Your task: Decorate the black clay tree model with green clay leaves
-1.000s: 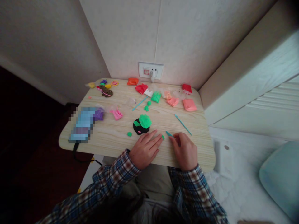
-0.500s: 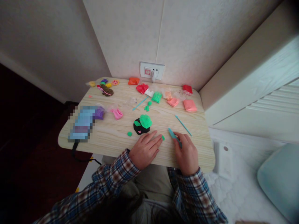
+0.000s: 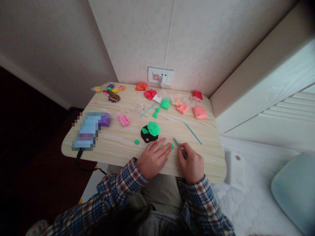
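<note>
Broadly, a pale wall [image 3: 137, 36] is filling the top of the frame, cut off above. Below it, a wood-grain table [image 3: 115, 142] is spreading across the centre. At the right, a pale blue cushion [image 3: 295, 186] is running out of the frame. Checked sleeves [image 3: 125, 178] are rising from the bottom, where darkness is swallowing most of the clothing. Left of centre, a blue rectangle [image 3: 88, 131] is lying under blocky pixels that are masking its details.

Near the centre, the left hand [image 3: 152, 160] is resting palm down and open, its palm hiding whatever is lying underneath. To its right in the frame, the right hand [image 3: 192, 164] is gripping a slim blue tool [image 3: 179, 147]. Just above the left hand, a black base [image 3: 149, 137] is carrying a ruffled green lump [image 3: 154, 128]; whether fingers are touching the base, I cannot tell. Higher up, coloured packets [image 3: 200, 112] are lying among crumpled clear wrappers [image 3: 139, 107].

The tool is showing nearly edge-on, its handle disappearing into the fist. Smallest, a green strip [image 3: 172, 146] is lying right of centre at the left fingertips, which are partly covering it.
</note>
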`<state>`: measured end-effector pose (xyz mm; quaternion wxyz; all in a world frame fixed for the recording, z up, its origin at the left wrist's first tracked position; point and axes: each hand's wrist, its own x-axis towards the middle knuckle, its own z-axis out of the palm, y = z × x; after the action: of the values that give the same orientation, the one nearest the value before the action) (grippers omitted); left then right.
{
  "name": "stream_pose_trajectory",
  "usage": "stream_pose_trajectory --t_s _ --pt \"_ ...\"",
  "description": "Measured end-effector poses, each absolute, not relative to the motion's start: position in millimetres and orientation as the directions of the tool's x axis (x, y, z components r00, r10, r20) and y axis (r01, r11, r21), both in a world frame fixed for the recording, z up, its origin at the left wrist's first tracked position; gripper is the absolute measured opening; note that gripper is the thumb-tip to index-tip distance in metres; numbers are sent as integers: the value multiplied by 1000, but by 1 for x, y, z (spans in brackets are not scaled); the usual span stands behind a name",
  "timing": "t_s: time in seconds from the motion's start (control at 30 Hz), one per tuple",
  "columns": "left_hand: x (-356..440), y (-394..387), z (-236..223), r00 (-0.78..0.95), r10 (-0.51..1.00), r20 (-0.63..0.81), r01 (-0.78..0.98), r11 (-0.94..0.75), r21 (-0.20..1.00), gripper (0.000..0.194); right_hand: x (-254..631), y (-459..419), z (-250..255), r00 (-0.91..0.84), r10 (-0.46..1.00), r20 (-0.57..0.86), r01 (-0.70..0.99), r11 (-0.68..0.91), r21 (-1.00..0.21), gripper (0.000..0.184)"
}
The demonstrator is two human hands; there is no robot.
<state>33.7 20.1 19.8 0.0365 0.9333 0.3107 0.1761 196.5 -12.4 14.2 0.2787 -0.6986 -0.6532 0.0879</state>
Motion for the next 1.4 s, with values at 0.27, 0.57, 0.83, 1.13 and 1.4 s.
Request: stream_pose_trajectory --t_s 0.27,0.57,0.83,1.13,1.4 --pt "34 19 18 747 591 306 571 -805 161 37 196 -9 14 100 958 268 881 40 -471 23" --pt "34 19 18 737 590 329 570 -805 166 36 185 -18 14 195 935 296 939 -91 -331 25" --pt "34 18 19 731 593 338 573 -802 168 35 182 -20 15 178 939 294 965 -108 -239 23" --pt "34 18 17 732 587 346 575 -805 147 34 184 -18 15 172 921 351 968 -91 -235 25" --pt "32 18 20 718 604 346 589 -792 160 39 198 -10 15 221 920 325 961 -147 -236 22"
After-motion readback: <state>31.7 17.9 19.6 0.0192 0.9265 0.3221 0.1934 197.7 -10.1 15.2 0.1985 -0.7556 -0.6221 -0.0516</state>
